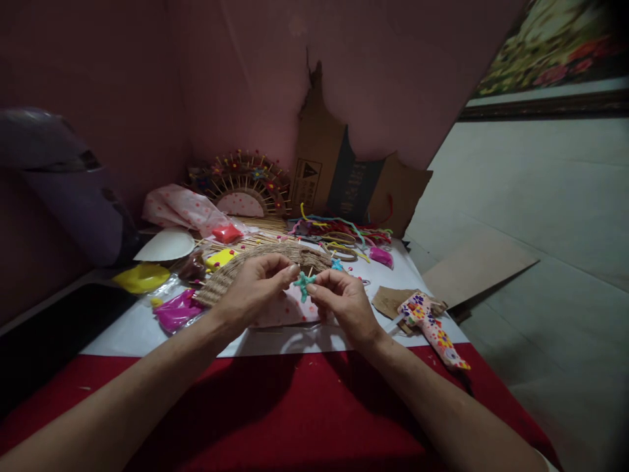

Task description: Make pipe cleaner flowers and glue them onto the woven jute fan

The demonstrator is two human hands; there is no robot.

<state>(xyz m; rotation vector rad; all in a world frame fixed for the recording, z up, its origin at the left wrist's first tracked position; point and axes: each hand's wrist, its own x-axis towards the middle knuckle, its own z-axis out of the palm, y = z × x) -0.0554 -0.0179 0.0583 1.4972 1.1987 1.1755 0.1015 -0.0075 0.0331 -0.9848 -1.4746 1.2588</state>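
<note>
A small teal star-shaped flower [304, 286], apparently soft clay, sits between my two hands. My right hand [348, 307] pinches it by its right side, thumb and finger closed. At the flower's upper left my left hand [263, 283] has thumb and forefinger pressed together; whether they grip a petal or something tiny I cannot tell. Behind and below the hands lies a curved fan-like piece wrapped in brown twine [221, 286], with red-tipped sticks along its outer edge. Its spotted pink cloth centre [282, 311] is partly covered by my hands. A blue flower [337, 263] is beside my right fingers.
A finished-looking decorated fan [240, 204] leans at the wall beside torn cardboard [319, 151]. Yellow clay [142, 278], magenta clay [177, 311] and a white dish [167, 245] lie left. Scissors [339, 238] and coloured strands lie behind; a flower-patterned cloth-covered object [432, 328] lies right.
</note>
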